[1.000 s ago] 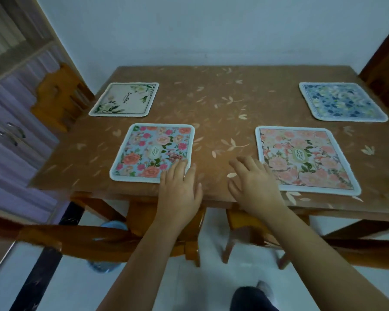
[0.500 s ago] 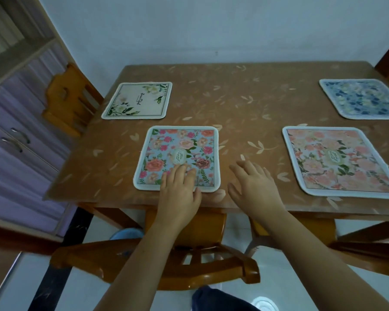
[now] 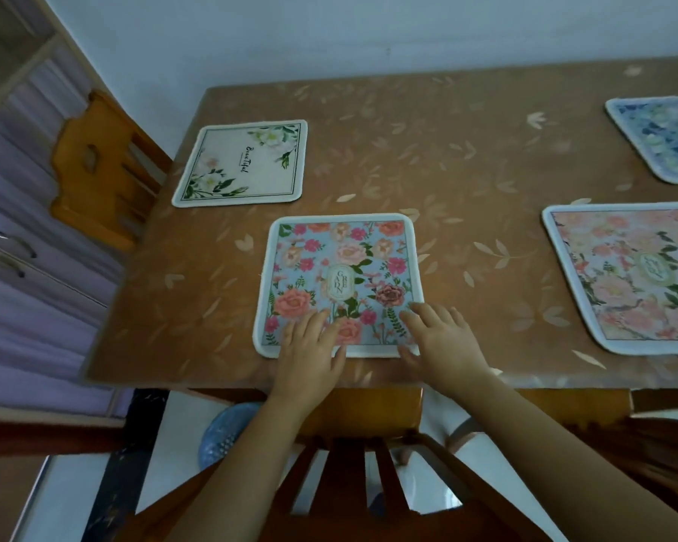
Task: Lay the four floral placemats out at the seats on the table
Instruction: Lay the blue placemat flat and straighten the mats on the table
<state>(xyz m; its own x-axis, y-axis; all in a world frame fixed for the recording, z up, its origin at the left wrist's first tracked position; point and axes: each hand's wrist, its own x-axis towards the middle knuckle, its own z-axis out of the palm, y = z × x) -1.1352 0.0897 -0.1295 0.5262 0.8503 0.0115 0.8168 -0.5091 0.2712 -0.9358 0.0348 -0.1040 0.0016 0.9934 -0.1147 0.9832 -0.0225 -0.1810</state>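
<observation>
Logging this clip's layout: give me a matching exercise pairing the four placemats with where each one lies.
1. white placemat
2. light-blue rose placemat
3. pink placemat
4. dark-blue placemat

A. near right, no hand on it
B. far left
C. far right, cut by the frame
D. near side, left hand and right hand resting on it

Pairs: 1-B, 2-D, 3-A, 4-C

Dim, soft, even light (blurred, bowed edges), no hard shadows.
</observation>
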